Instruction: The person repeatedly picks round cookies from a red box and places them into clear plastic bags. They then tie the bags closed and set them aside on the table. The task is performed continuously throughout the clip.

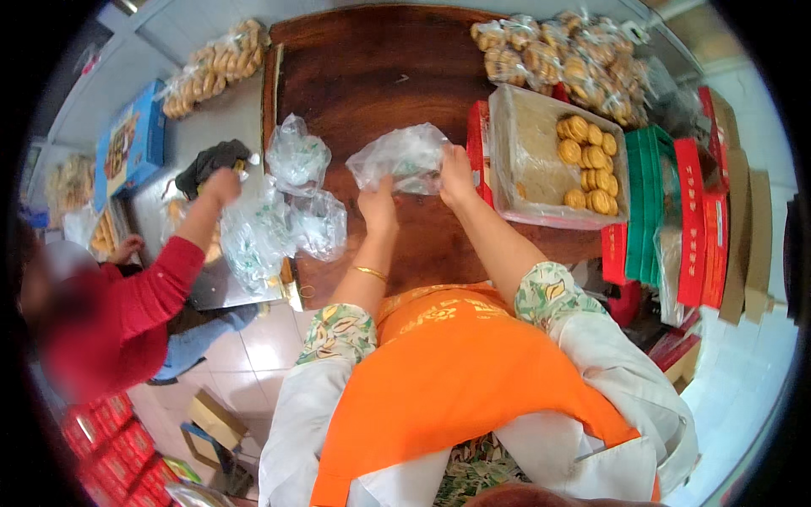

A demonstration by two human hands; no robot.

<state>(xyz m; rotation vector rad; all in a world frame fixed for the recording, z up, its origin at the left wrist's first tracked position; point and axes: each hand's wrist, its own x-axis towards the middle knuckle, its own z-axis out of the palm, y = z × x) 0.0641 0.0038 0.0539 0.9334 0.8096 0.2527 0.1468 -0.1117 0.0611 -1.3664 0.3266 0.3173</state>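
Note:
Over the dark brown wooden table (363,63), a clear plastic bag (397,156) is stretched between my two hands. My left hand (378,205) is closed on the bag's near edge, left of centre. At its right end, my right hand (457,177) grips the bag with bent fingers. The bag looks crumpled, and I cannot make out anything inside it. To the left of my hands lie several more crumpled clear bags (258,237) with green print. Right of my right hand stands a pale lined tray (528,165) with stacks of round golden cookies (598,165) along its right side.
Bagged round pastries (574,59) are heaped at the back right. Green trays (646,203) and red boxes (693,224) stand at the right. At the left, a co-worker in a red sleeve (173,270) reaches toward a dark cloth-like item (211,162); a blue box (131,144) lies beyond.

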